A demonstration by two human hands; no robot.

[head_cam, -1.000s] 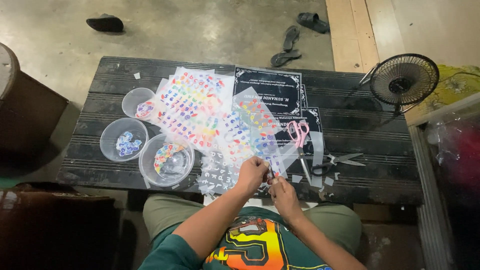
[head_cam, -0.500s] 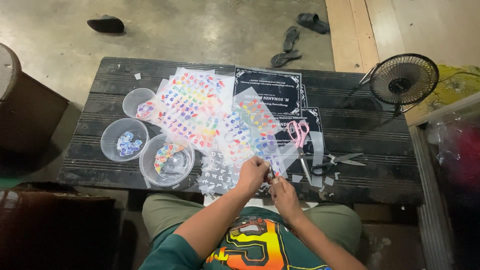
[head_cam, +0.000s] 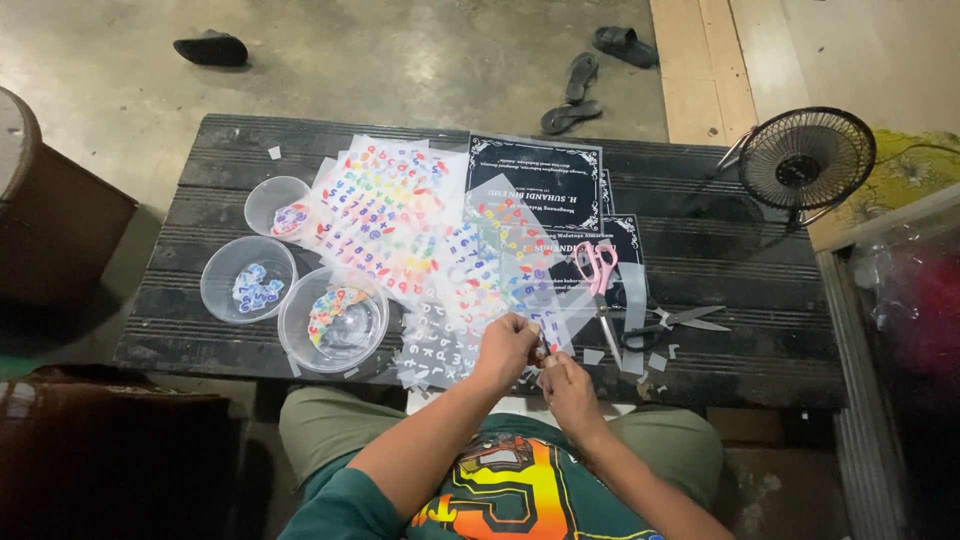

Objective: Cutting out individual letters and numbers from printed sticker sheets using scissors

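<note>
Both my hands are pinched together over a tiny sticker piece (head_cam: 541, 353) at the near edge of the dark table (head_cam: 720, 250), and it's too small for me to tell which way it points or how its long axis runs. My left hand (head_cam: 505, 348) is curled, fingertips closed on the piece from the nine o'clock side; my right hand (head_cam: 568, 385) is curled too, fingertips meeting it from five o'clock, the two hands touching at the tips. Just past my fingers, at twelve o'clock, lies a spread of clear sticker sheets (head_cam: 420, 230) covered in coloured letters and numbers, overlapping each other and running up toward eleven. Pink-handled scissors (head_cam: 598, 285) sit just at one o'clock, handles away from me, blade pointing back toward my hands. Black-handled scissors (head_cam: 675, 323) lie at two to three o'clock, blades aimed right. Small paper scraps (head_cam: 655, 360) are scattered between them and me. Beneath the sheets, two black printed cards (head_cam: 540, 180) at twelve. Off at nine to ten o'clock, three clear plastic bowls (head_cam: 335, 318) hold cut stickers. A small black fan (head_cam: 806, 160) stands well apart at two o'clock.
</note>
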